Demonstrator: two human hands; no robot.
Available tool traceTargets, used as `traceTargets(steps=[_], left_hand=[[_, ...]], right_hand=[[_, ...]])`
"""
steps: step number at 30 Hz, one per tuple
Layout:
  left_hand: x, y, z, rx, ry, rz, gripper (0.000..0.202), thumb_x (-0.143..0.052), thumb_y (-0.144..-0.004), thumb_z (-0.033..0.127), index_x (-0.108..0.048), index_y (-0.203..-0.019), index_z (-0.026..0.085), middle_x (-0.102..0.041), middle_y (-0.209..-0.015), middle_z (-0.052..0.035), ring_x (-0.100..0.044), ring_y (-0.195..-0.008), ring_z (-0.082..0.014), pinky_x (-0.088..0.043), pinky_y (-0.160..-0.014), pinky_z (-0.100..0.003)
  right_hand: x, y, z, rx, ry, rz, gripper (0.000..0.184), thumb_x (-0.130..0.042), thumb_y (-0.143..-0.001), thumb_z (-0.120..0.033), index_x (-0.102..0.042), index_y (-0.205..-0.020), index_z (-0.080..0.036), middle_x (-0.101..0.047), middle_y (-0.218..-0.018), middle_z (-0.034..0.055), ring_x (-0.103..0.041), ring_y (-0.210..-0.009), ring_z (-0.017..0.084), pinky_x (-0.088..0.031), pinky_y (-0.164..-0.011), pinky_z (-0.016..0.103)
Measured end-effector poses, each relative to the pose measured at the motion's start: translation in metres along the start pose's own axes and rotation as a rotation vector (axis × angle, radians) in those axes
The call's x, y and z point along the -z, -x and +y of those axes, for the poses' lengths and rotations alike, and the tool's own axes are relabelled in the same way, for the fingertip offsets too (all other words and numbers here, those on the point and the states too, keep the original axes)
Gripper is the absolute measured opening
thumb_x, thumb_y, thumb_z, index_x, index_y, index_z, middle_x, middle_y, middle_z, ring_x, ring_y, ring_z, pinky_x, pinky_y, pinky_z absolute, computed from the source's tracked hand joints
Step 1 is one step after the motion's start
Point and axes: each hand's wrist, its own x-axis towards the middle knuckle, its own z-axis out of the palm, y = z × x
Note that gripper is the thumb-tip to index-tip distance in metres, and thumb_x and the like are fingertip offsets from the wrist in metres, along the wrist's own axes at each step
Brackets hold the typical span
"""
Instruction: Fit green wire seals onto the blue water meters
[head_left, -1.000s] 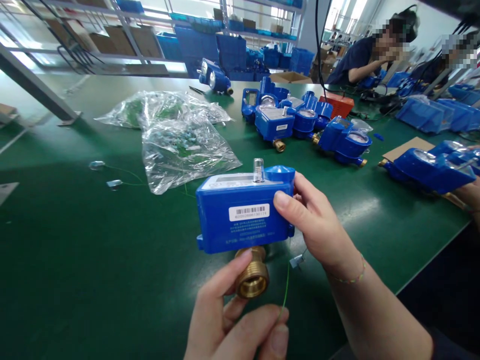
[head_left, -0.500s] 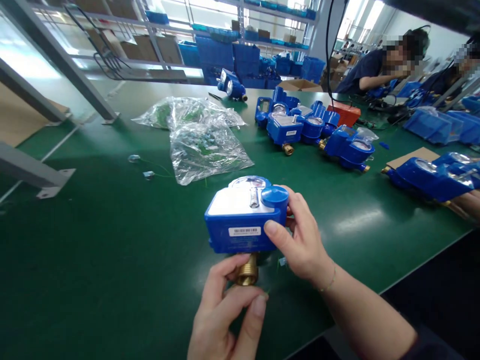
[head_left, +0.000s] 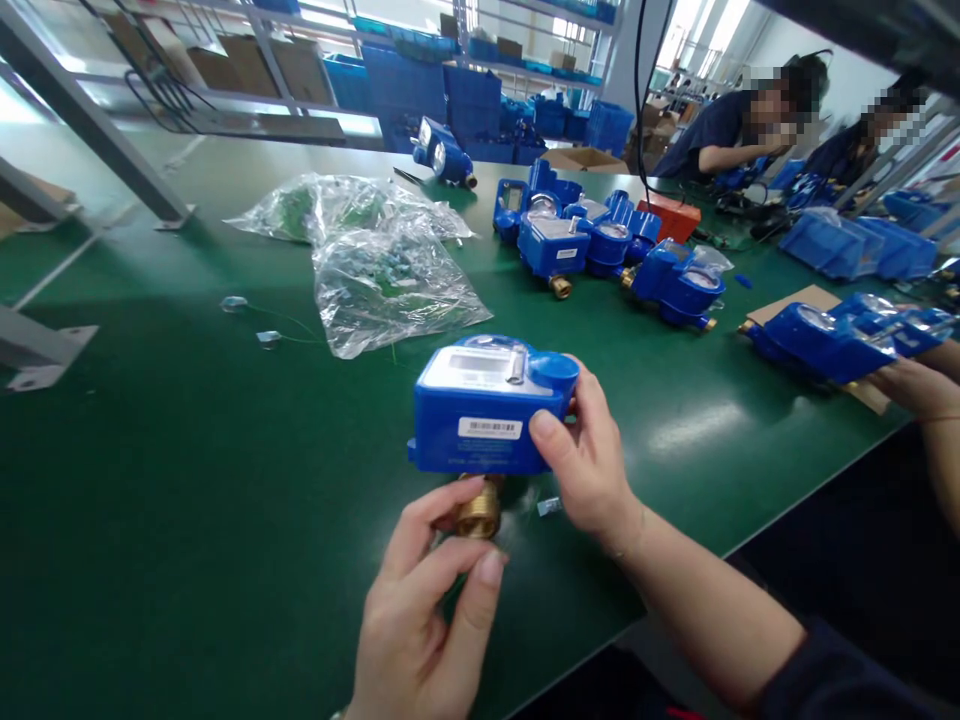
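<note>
A blue water meter (head_left: 480, 415) with a white top plate, a small display, a barcode label and a round blue cap stands tilted before me. My right hand (head_left: 589, 460) grips its right side, thumb on the front and fingers behind the cap. Below, my left hand (head_left: 439, 590) has its index finger against the brass threaded fitting (head_left: 480, 508), while thumb and middle finger pinch together on a thin green wire, barely visible. A small clear seal tag (head_left: 549, 507) shows beside the fitting; whether it joins that wire is unclear.
Plastic bags of green-wired seals (head_left: 390, 285) lie behind the meter, with two loose seals (head_left: 268, 340) to their left. Several blue meters (head_left: 555, 245) stand farther back. At right, a co-worker's hand (head_left: 915, 390) is at more meters (head_left: 821, 345). Metal frame legs (head_left: 52, 350) stand at left.
My view has shifted a little. The meter has tipped so that more of its top shows, and the left hand keeps its pinch below. The co-worker's hand at right shows more.
</note>
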Motion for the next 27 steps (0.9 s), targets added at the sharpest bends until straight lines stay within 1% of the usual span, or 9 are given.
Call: traceTargets(steps=[2, 5, 10, 15, 17, 20, 22, 25, 27], left_hand=[[0.007, 0.003, -0.015, 0.019, -0.036, -0.03, 0.013, -0.052, -0.084, 0.016, -0.063, -0.081, 0.021, -0.049, -0.116, -0.006, -0.056, -0.097, -0.0192, -0.051, -0.083, -0.031], [0.018, 0.003, -0.032, 0.055, -0.092, -0.084, 0.016, -0.052, -0.085, 0.022, -0.065, -0.076, 0.02, -0.053, -0.106, -0.0068, -0.055, -0.097, -0.0213, -0.052, -0.082, -0.032], [0.027, 0.0, -0.037, 0.081, -0.243, -0.079, 0.02, -0.05, -0.085, 0.028, -0.065, -0.076, 0.019, -0.05, -0.112, -0.0079, -0.053, -0.103, -0.0236, -0.049, -0.088, -0.038], [0.027, 0.014, -0.025, -0.13, -0.539, -0.143, 0.016, -0.051, -0.081, 0.018, -0.064, -0.071, 0.016, -0.052, -0.115, -0.0117, -0.044, -0.118, -0.0309, -0.038, -0.099, -0.053], [0.028, 0.023, -0.02, -0.232, -0.588, -0.175, 0.016, -0.051, -0.08, 0.014, -0.064, -0.072, 0.016, -0.057, -0.11, -0.0116, -0.048, -0.115, -0.0301, -0.04, -0.097, -0.051], [0.03, 0.035, -0.016, -0.38, -0.57, -0.293, 0.019, -0.047, -0.081, 0.009, -0.065, -0.079, 0.015, -0.063, -0.107, -0.01, -0.056, -0.107, -0.0245, -0.045, -0.094, -0.041], [0.032, 0.04, -0.016, -0.485, -0.512, -0.382, 0.019, -0.047, -0.081, 0.009, -0.065, -0.083, 0.017, -0.065, -0.106, -0.0074, -0.057, -0.106, -0.0211, -0.043, -0.097, -0.036], [0.034, 0.04, -0.014, -0.579, -0.378, -0.509, 0.013, -0.051, -0.079, 0.012, -0.063, -0.079, 0.019, -0.066, -0.107, -0.0049, -0.053, -0.112, -0.0198, -0.038, -0.103, -0.035], [0.036, 0.034, -0.01, -0.563, -0.301, -0.563, 0.015, -0.05, -0.078, 0.011, -0.062, -0.078, 0.019, -0.066, -0.105, -0.005, -0.052, -0.114, -0.0197, -0.038, -0.103, -0.035]], right_hand=[[-0.013, 0.012, 0.002, 0.045, 0.037, 0.023, 0.058, -0.051, -0.082, -0.047, -0.032, -0.131, -0.023, -0.045, -0.112, 0.0101, -0.049, -0.103, 0.023, -0.044, -0.09, 0.04], [-0.032, 0.02, 0.006, 0.129, 0.117, -0.023, 0.065, -0.056, -0.078, -0.042, -0.03, -0.133, -0.019, -0.042, -0.114, 0.0118, -0.046, -0.106, 0.025, -0.042, -0.094, 0.042], [-0.043, 0.019, 0.009, 0.129, 0.133, -0.063, 0.066, -0.06, -0.078, -0.039, -0.029, -0.133, -0.018, -0.04, -0.122, 0.0132, -0.042, -0.115, 0.025, -0.038, -0.1, 0.044], [-0.02, 0.061, 0.008, -0.016, 0.137, -0.258, 0.08, -0.064, -0.077, -0.034, -0.014, -0.138, -0.021, -0.045, -0.119, 0.0127, -0.053, -0.102, 0.022, -0.049, -0.088, 0.041], [-0.009, 0.085, 0.01, 0.008, 0.283, -0.302, 0.068, -0.059, -0.079, -0.024, -0.022, -0.136, -0.021, -0.049, -0.115, 0.0126, -0.054, -0.099, 0.024, -0.049, -0.087, 0.045], [0.003, 0.109, 0.014, 0.083, 0.473, -0.326, 0.038, -0.048, -0.082, -0.011, -0.045, -0.117, -0.022, -0.056, -0.101, 0.0098, -0.055, -0.094, 0.026, -0.048, -0.083, 0.049], [0.006, 0.116, 0.015, 0.084, 0.465, -0.316, 0.033, -0.044, -0.082, -0.008, -0.048, -0.111, -0.023, -0.057, -0.096, 0.0083, -0.055, -0.091, 0.025, -0.05, -0.08, 0.047], [0.004, 0.121, 0.011, 0.107, 0.341, -0.202, 0.046, -0.045, -0.08, -0.006, -0.038, -0.121, -0.025, -0.044, -0.119, 0.0118, -0.054, -0.099, 0.023, -0.051, -0.083, 0.045], [0.0, 0.119, 0.005, 0.16, 0.269, -0.122, 0.054, -0.047, -0.079, -0.005, -0.032, -0.125, -0.028, -0.03, -0.131, 0.0122, -0.051, -0.106, 0.022, -0.049, -0.088, 0.046]])
